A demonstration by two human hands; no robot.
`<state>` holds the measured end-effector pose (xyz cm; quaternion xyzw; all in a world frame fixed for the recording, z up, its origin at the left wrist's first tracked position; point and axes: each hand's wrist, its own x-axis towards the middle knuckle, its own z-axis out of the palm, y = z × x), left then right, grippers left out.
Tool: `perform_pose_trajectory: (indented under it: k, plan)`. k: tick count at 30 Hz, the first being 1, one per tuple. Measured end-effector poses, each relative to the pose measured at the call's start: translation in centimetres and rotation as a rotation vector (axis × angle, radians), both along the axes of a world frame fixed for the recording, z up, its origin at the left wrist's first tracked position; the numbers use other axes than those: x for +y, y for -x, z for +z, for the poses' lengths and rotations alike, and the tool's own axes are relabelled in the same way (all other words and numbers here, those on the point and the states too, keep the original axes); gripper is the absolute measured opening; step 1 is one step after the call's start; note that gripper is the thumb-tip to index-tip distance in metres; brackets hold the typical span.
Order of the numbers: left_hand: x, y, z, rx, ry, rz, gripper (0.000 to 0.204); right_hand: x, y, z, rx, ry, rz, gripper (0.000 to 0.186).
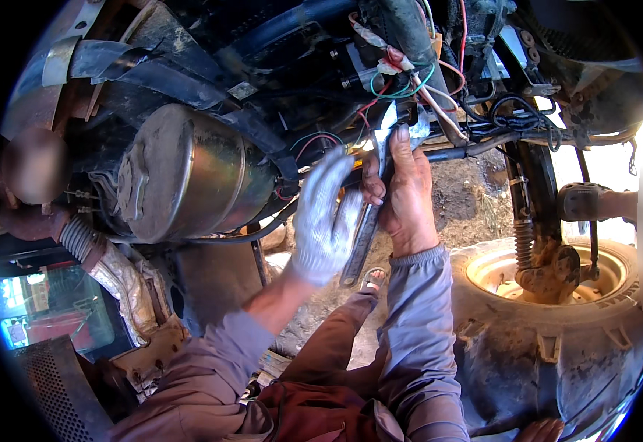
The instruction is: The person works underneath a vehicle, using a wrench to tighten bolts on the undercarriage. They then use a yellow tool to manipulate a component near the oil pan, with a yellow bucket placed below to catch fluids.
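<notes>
Closest are two grey sleeves (421, 324), with a brown trouser leg (325, 346) between them and a foot in a sandal (373, 278) on the ground. The left hand (323, 232) wears a whitish glove. It is mostly open, with its fingers pointing up and a bit apart, and I can't see it holding anything. It is right next to the long grey metal tool (364, 243), but I can't tell if it touches it. The right hand (408, 195) is bare and closed around that tool, with its thumb pointing up along it. The tool is in the middle, a little tilted, with its low end by the glove and its top end up near the wires (430, 97). The top is too bright to see if it touches anything. The wires are green, pink, red and white. To the left is a big, round metal tank (189, 173), dusty and shiny. To the right is a fat, muddy tyre (542, 361) on a yellowish wheel rim (487, 272). Past the hands is brown dirt ground (457, 195), bright with sun.
</notes>
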<state>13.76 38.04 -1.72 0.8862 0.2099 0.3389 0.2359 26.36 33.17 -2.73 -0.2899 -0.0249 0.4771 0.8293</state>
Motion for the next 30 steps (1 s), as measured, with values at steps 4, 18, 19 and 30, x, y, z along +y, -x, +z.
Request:
perform_pose_trajectory:
  k: [4, 18, 19, 30]
  plan:
    - [-3.2, 4.7, -0.6, 0.054, 0.612, 0.107, 0.034, 0.4, 0.7, 0.2, 0.076, -0.079, 0.002, 0.043]
    - [-5.1, 9.4, 10.2, -0.595, 1.218, 0.038, 0.061, 3.7, 3.8, 5.2, 0.853, -0.712, -0.068, 0.048]
    - [-5.3, 9.0, 10.1, -0.643, 1.141, 0.189, 0.061, 3.8, 3.7, 5.7, 0.885, -0.712, -0.094, 0.049]
    - [-7.2, 11.4, 1.3, 0.017, 0.603, 0.116, 0.048, -0.1, 3.0, 1.9, 0.265, -0.075, -0.091, 0.037]
